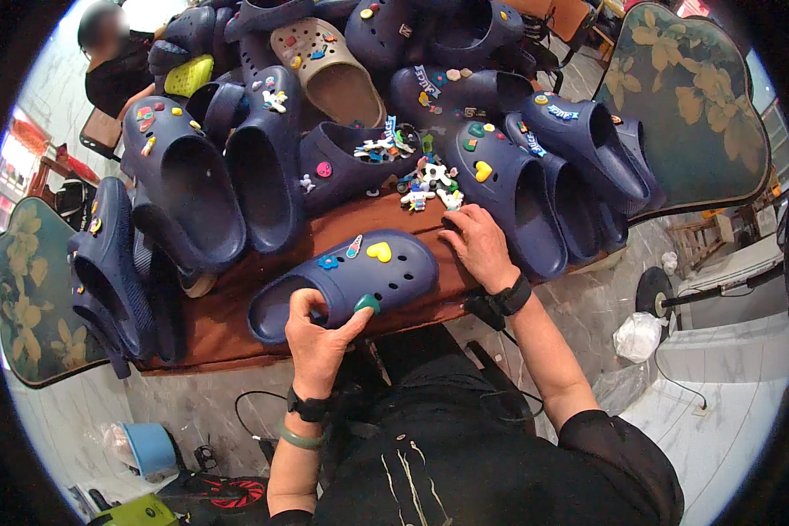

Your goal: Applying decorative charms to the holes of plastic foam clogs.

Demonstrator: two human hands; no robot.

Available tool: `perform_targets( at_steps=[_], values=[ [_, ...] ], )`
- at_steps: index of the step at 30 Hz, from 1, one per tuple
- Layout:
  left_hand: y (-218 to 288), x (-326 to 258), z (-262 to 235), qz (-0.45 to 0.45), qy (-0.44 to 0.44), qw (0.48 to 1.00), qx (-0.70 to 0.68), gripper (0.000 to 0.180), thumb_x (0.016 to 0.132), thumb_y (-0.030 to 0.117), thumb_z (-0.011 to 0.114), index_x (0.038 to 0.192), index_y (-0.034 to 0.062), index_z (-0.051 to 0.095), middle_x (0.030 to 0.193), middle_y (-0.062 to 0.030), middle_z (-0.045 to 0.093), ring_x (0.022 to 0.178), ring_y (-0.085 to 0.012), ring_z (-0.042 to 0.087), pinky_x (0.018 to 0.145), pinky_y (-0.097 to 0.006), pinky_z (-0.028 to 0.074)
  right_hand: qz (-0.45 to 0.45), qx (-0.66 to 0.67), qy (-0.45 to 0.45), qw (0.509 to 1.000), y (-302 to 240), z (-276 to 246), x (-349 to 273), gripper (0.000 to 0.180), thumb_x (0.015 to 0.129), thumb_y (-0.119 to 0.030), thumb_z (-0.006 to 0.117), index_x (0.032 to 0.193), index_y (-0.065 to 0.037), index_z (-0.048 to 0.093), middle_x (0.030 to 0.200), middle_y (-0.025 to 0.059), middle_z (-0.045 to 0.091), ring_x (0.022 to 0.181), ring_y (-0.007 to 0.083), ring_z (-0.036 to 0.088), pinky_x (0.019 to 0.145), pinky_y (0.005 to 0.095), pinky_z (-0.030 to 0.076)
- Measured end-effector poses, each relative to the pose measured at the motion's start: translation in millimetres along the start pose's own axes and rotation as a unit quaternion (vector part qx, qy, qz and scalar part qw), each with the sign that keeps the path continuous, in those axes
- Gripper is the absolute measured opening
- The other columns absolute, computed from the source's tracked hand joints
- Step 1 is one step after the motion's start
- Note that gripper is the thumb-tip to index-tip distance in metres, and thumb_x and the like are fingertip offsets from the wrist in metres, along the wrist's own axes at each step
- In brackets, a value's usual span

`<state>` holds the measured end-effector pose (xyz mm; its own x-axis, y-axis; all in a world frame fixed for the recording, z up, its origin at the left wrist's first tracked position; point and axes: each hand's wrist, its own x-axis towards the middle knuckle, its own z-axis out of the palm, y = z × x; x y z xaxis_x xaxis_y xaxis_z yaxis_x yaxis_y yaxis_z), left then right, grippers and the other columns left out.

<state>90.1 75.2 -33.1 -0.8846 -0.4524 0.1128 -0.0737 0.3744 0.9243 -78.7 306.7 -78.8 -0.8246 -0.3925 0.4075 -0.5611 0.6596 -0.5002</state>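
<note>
A navy blue clog (403, 272) lies across the near edge of the brown cloth, its toe to the right. Its top carries a yellow heart charm (379, 252), a blue flower charm (327, 262) and a small rocket-like charm. My left hand (314, 337) grips the clog at the opening, fingers reaching inside it and thumb against a round green charm (366, 303). Just right of the toe, my right hand (482, 248) rests low over the cloth with slightly bent, parted fingers. They are close to a heap of small mixed charms (430, 184); no object shows in them.
Decorated navy clogs (193, 193) crowd the back and both sides of the table, with one beige clog (337, 79) among them. Brown cloth (228, 329) covers the table. Floral dark green panels (693, 105) flank it. A person (114, 70) sits at far left. A blue bin (149, 449) stands below.
</note>
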Motion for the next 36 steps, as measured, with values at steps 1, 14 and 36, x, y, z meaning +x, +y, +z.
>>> perform_targets(
  at_steps=[1,14,36],
  values=[
    [-0.1,-1.2,1.0,0.002,0.028,0.999,0.023,0.06,0.066,0.028,0.088,0.113,0.0031,0.06,0.106,-0.0121,0.061,0.094,-0.0267,0.058,0.084,-0.036,0.046,-0.001,0.001,0.001,1.0,2.6,2.2,-0.7,0.029,0.081,-0.011,0.073,0.107,-0.004,0.064,0.1,0.0122,0.06,0.095,0.0319,0.059,0.082,0.0397,0.048],
    [8.1,25.1,-5.7,0.218,-0.023,0.944,0.246,0.072,0.065,0.04,0.076,0.126,0.0107,0.054,0.13,-0.0137,0.05,0.129,-0.0324,0.042,0.11,-0.052,0.022,0.031,0.115,0.016,0.993,-11.6,-5.5,-6.6,0.038,0.078,-0.005,0.076,0.112,-0.004,0.057,0.09,0.0108,0.062,0.082,0.025,0.063,0.071,0.0362,0.05],
    [-0.6,24.2,-4.0,0.256,0.012,0.932,0.255,0.061,0.063,0.038,0.077,0.114,0.0107,0.056,0.125,-0.0114,0.053,0.123,-0.0316,0.045,0.107,-0.051,0.026,-0.149,0.013,0.004,0.989,-114.3,-12.5,-39.4,0.034,0.076,0.004,0.065,0.109,0.001,0.064,0.094,0.0127,0.057,0.087,0.0306,0.057,0.077,0.0395,0.051]
  ],
)
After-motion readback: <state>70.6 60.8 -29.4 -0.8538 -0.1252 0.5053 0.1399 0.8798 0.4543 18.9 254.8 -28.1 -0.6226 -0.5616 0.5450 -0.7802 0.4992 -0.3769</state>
